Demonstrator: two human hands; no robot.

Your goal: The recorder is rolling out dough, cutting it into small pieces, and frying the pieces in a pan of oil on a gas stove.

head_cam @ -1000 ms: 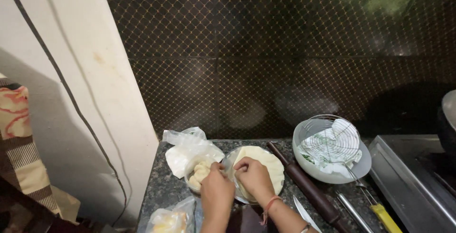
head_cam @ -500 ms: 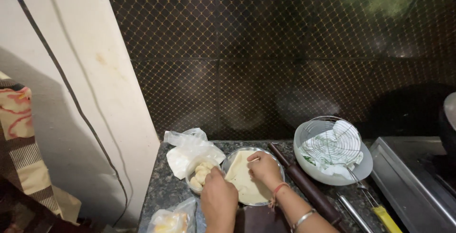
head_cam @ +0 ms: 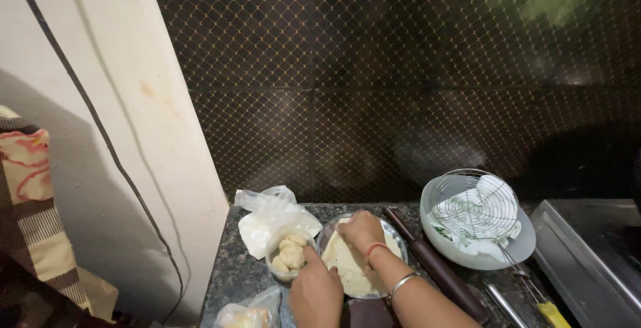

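A round steel plate [head_cam: 398, 238] on the dark stone counter holds a flat, pale sheet of rolled dough [head_cam: 347, 268]. My right hand [head_cam: 361, 230] lies on the far part of the dough, fingers curled down onto it, with a red thread and a metal bangle on the wrist. My left hand [head_cam: 315, 293] rests at the plate's near left edge, a finger pointing toward a small bowl of dough balls [head_cam: 288, 254]. Whether either hand grips the dough is not clear.
A dark rolling pin [head_cam: 434, 268] lies right of the plate. Further right stands a white bowl [head_cam: 491, 251] with a wire rack and cloth. Plastic bags [head_cam: 270, 218] sit behind the dough balls. A steel tray [head_cam: 587, 261] and yellow-handled tool [head_cam: 551, 311] occupy the right.
My right hand has moved from the plate's near left side to its far edge over the dough. The left hand has shifted nearer and lower. The view has dipped slightly.
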